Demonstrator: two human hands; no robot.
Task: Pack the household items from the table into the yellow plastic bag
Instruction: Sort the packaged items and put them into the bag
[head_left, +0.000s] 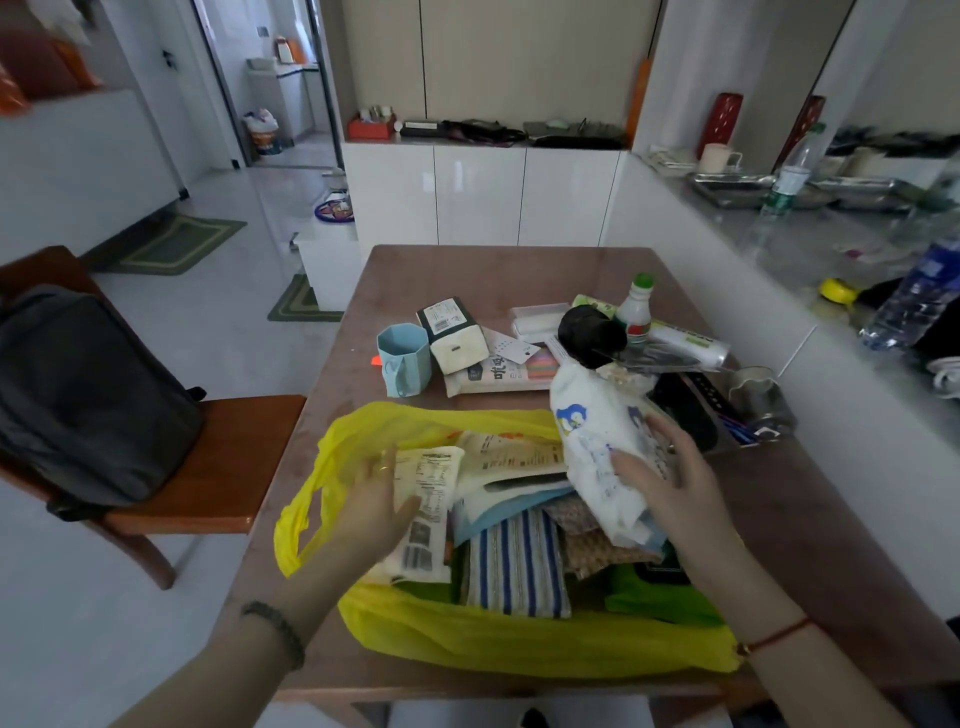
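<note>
Right hand (670, 467) grips white printed pack (597, 441) over yellow bag (493, 644); left hand (379, 499) pinches labelled packet (428, 499). Advice: lay pack flat, right side, atop striped cloth (514, 561).

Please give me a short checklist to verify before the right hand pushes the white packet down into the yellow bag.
1. Yellow bag mouth open: ok, it is spread wide on the table.
2. Right hand grip on the white packet: ok, fingers wrap its side.
3. Left hand steadies the contents: ok, it holds a labelled pouch inside the bag.
4. Free space under the packet: cannot tell, striped cloth and other items fill the bag.
5. Items left on the table: not ok, the blue cup and white bottle remain unpacked.
</note>
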